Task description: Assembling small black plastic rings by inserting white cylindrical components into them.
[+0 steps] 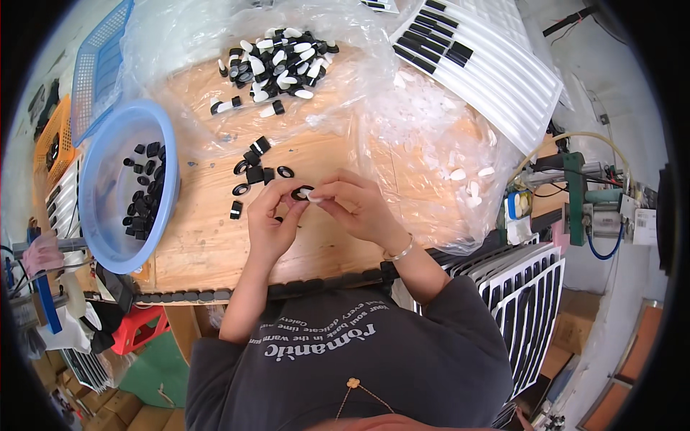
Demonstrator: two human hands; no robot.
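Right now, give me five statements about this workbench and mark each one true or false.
1. The left hand and right hand meet over a small black ring. True.
2. The round blue basin sits on the person's right. False: it is on the left, with black parts in it.
3. A pile of black-and-white pieces lies on clear plastic sheeting at the far side of the table. True.
4. The wooden tabletop near the hands holds only white parts. False: a few loose black parts lie just beyond the hands.
5. The right wrist wears a thin bracelet. True.
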